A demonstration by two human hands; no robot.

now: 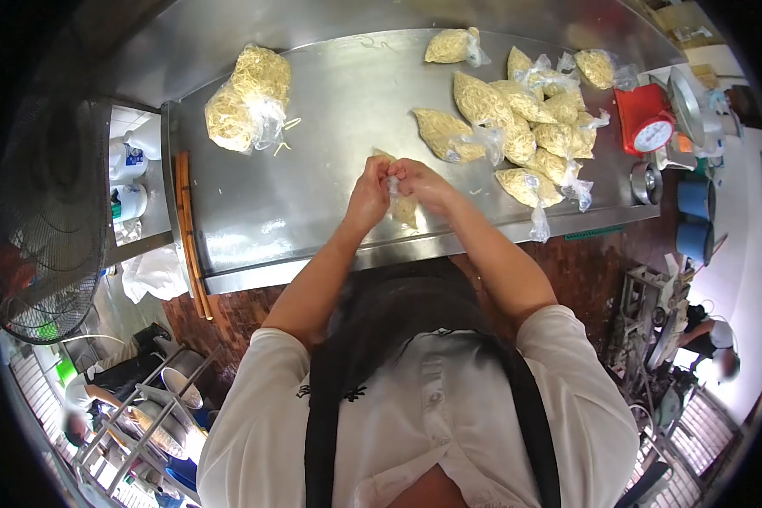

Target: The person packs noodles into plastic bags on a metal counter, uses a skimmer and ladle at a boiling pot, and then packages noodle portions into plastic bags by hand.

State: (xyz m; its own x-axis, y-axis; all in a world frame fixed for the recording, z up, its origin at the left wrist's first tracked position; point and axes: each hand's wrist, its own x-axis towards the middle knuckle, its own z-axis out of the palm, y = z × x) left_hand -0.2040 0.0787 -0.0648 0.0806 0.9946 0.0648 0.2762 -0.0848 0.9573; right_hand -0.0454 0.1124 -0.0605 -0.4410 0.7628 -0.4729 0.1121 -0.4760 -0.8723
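Note:
My left hand [369, 193] and my right hand [424, 185] meet over the near-middle part of the steel table [313, 199], their fingers pinched together. Between them is the gathered top of a clear plastic bag [405, 212], with pale yellow stuff showing inside its lower part. The fingers and glare hide much of this bag. To the right lies a pile of tied bags of noodles [483, 102], the nearest one [443, 135] a short way beyond my right hand. A large open-looking bag of noodles [250, 97] sits at the far left.
A red scale [643, 118] and a round metal tin [646, 183] stand at the table's right end. Wooden sticks [186, 229] run along the left edge, near a fan [42, 203]. Two people [80, 415] [720, 343] are in the background, left and right.

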